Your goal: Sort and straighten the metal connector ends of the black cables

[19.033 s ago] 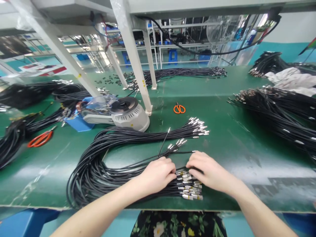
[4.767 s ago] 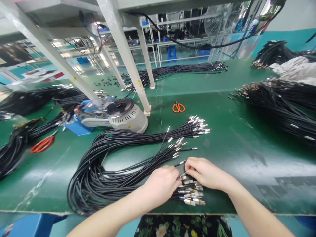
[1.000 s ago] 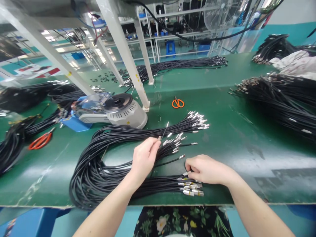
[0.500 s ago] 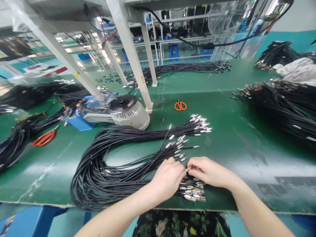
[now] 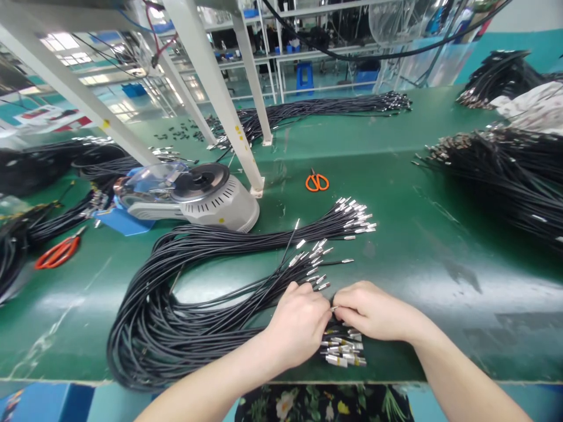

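A bundle of black cables point(image 5: 176, 343) lies bent in a U on the green table, its silver connector ends pointing right. My left hand point(image 5: 301, 319) is closed near the lower ends, fingers around a cable mostly hidden by the hand. My right hand point(image 5: 369, 310) pinches the small silver tip of that cable, a connector point(image 5: 333, 309), between thumb and forefinger. The two hands nearly touch. Below them lie more connector ends point(image 5: 345, 351), some with yellowish bands. Another group of ends point(image 5: 314, 261) rests just above my hands.
A grey round tape dispenser point(image 5: 220, 199) stands behind the bundle, beside white shelf posts point(image 5: 250, 158). Orange-handled scissors point(image 5: 317, 183) lie beyond, red-handled ones point(image 5: 59, 252) at left. A large cable pile point(image 5: 505, 176) lies at right, another cable bundle point(image 5: 334, 106) at the back.
The view has shifted slightly, so the dispenser and bundle sit farther left. Both hands keep their grip on the cable end, with only slight finger movement.
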Demonstrator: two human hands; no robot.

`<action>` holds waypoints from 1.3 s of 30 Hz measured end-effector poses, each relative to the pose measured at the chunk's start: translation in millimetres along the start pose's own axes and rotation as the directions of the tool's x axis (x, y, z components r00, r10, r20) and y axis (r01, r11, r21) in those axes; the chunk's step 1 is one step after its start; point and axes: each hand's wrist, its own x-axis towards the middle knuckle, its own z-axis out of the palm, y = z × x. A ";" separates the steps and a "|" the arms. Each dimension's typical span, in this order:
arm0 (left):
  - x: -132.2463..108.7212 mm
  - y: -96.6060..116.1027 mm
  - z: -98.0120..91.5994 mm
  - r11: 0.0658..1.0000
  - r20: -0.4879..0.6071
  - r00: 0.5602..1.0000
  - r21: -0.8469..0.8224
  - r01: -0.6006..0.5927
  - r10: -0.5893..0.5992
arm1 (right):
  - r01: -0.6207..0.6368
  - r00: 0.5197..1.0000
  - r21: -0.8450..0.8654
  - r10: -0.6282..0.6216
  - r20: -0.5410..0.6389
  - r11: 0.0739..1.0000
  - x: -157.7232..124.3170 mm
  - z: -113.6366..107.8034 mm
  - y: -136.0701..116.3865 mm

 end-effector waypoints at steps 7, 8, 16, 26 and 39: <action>-1.0 -9.3 -9.2 0.993 -0.058 0.998 -0.116 0.016 -0.022 | -0.010 0.999 0.151 0.017 -0.045 0.989 -5.4 -11.9 1.4; -2.4 -13.6 -13.2 0.986 -0.095 0.994 -0.164 0.039 -0.055 | -0.033 0.998 0.168 0.042 -0.049 0.985 -8.5 -15.5 3.0; -22.6 -56.8 -35.0 0.829 -0.436 0.766 -0.516 0.217 -0.472 | -0.291 0.957 -0.016 0.290 -0.012 0.957 -39.8 -20.8 16.9; -14.8 -9.9 -11.7 0.989 -0.185 0.982 -0.150 0.005 -0.033 | -0.378 0.872 -0.036 0.343 -0.349 0.925 -36.8 -1.7 16.8; -15.9 -2.3 -20.4 0.996 0.148 0.989 0.088 -0.020 0.006 | -0.171 0.954 -0.270 0.091 -0.285 0.948 -43.7 5.1 -9.9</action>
